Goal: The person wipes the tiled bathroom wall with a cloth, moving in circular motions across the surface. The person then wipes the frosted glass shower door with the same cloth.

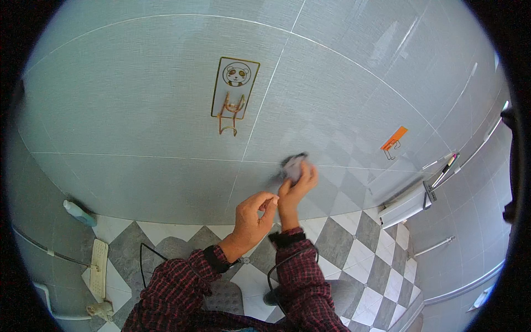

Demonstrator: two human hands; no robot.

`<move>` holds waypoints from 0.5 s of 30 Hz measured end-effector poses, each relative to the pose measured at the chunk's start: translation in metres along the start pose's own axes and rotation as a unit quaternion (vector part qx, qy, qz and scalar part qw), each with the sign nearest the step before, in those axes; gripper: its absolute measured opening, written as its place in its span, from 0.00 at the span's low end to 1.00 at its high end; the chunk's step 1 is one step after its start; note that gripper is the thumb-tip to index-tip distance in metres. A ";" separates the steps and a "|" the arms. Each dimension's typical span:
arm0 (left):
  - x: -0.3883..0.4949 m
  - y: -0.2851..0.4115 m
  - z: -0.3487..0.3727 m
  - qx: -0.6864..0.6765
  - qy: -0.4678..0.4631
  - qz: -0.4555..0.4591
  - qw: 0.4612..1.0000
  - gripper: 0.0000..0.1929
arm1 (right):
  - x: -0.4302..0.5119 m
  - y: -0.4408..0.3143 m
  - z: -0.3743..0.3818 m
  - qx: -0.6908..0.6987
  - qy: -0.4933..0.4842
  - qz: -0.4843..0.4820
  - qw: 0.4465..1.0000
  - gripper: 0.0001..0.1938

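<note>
A crumpled grey-purple cloth (293,167), somewhat blurred, is in my right hand (299,184), held against or close to the grey tiled wall (166,124). My left hand (255,213) is just left of the right wrist, its thumb and fingertips curled together; whether anything small is between them cannot be told. Above and left of both hands, a panda-print plate with a double metal hook (235,89) is fixed to the wall. An orange hook plate (394,138) is on the wall to the right.
A plastic bottle (79,212) and a long cream strip (98,267) are at the lower left. A white bin-like container (404,209) stands at the right, near a wall pipe (462,286). Black cord (270,276) runs by my sleeves, above the checkered floor (336,236).
</note>
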State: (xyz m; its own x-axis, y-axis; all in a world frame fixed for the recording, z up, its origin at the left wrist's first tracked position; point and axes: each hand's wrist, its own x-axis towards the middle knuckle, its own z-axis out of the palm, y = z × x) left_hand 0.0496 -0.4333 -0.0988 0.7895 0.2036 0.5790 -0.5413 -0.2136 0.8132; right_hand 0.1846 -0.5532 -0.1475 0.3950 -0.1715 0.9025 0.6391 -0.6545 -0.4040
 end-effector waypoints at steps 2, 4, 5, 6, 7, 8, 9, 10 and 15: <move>-0.002 0.001 0.003 -0.002 0.003 -0.007 1.000 0.08 | 0.054 -0.001 -0.010 -0.025 0.043 -0.037 0.998 0.31; -0.004 0.001 0.005 -0.015 -0.007 -0.003 1.000 0.08 | 0.102 -0.001 -0.021 -0.040 0.071 -0.062 0.995 0.32; -0.005 0.000 0.005 -0.020 -0.008 0.003 1.000 0.07 | 0.121 0.000 -0.024 -0.041 0.084 -0.064 0.994 0.32; -0.005 0.000 0.005 -0.012 -0.011 0.003 1.000 0.07 | 0.129 0.002 -0.026 -0.048 0.091 -0.056 0.993 0.32; -0.005 -0.001 0.005 -0.004 -0.012 0.003 1.000 0.07 | 0.130 0.004 -0.026 -0.042 0.092 -0.060 0.993 0.32; -0.006 -0.001 0.006 0.003 -0.013 0.003 1.000 0.07 | 0.123 0.008 -0.025 -0.042 0.088 -0.052 0.994 0.32; -0.006 -0.002 0.006 0.005 -0.016 0.005 1.000 0.07 | 0.113 0.014 -0.024 -0.043 0.084 -0.045 0.995 0.32; -0.006 -0.002 0.007 0.006 -0.016 0.007 1.000 0.07 | 0.096 0.021 -0.022 -0.057 0.074 -0.031 0.995 0.32; -0.009 -0.002 0.011 0.030 -0.033 0.011 0.999 0.07 | -0.006 0.057 -0.027 -0.035 0.041 0.102 0.993 0.31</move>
State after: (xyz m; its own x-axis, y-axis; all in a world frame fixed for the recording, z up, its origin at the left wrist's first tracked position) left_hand 0.0466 -0.4452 -0.1062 0.7964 0.1351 0.5895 -0.5417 -0.2741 0.7947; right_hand 0.2016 -0.6094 -0.1717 0.4550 -0.3633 0.8130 0.5030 -0.6485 -0.5713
